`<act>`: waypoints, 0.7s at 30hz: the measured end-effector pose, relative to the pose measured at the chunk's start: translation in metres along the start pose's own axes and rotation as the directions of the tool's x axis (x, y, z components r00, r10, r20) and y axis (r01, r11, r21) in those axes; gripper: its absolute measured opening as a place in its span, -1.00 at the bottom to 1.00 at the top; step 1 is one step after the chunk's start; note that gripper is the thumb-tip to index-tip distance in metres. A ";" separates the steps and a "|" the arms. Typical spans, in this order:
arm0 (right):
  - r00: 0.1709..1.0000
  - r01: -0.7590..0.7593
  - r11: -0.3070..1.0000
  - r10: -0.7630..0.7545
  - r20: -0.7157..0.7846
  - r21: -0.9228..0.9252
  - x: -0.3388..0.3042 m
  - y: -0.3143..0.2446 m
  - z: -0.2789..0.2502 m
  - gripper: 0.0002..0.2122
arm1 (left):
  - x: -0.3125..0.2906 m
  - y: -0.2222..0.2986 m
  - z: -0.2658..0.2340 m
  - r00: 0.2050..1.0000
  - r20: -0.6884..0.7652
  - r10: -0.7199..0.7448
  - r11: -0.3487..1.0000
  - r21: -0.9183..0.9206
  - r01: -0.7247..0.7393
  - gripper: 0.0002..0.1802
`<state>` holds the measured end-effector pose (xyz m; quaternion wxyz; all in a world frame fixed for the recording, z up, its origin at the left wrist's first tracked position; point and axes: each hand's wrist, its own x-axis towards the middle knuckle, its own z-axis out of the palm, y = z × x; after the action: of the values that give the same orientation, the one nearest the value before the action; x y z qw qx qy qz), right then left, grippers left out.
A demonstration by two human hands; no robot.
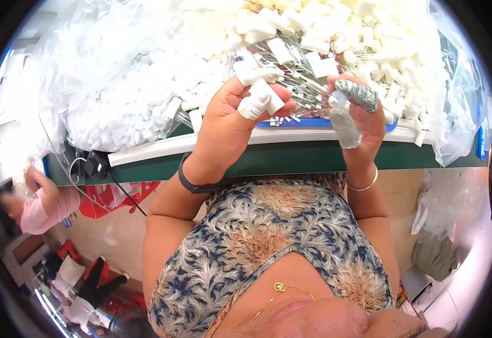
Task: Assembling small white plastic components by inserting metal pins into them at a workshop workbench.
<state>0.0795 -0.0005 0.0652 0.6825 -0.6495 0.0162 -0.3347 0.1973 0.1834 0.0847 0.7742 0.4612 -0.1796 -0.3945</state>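
White foam blocks point(336, 34) surround both hands: left hand point(240, 112) pinches one, right hand point(358, 110) another.

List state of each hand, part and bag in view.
Left hand: raised, pinching a white block, fingertips taped white.
Right hand: raised, grey finger cots on, pinching a small white piece.
Thin rods: loose pile on the bench.
White blocks: heaped loose.
Clear bag: open, full of white parts.
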 end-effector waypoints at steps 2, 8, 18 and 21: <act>0.981 0.194 0.970 -0.194 0.014 -0.149 0.003 0.004 0.007 -0.57 | 0.004 -0.011 0.002 0.995 -0.025 0.094 0.995 0.029 -0.093 -0.57; 0.924 0.378 0.802 -0.359 0.132 -0.463 0.004 0.018 0.016 -0.58 | 0.010 -0.020 0.017 0.977 -0.094 0.193 0.974 -0.100 -0.202 -0.58; 0.981 0.172 0.909 -0.195 -0.022 -0.381 -0.001 0.018 0.017 -0.64 | -0.005 -0.020 0.023 0.988 -0.032 0.153 0.979 0.140 -0.147 -0.53; 0.975 0.215 0.892 -0.219 0.034 -0.398 0.002 0.013 0.016 -0.64 | -0.002 -0.021 0.017 0.979 0.001 0.206 0.971 0.128 -0.204 -0.55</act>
<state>0.0944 0.0117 0.0572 0.4940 -0.7707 0.0155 -0.4022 0.1761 0.1694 0.0753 0.7809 0.4910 -0.2463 -0.2975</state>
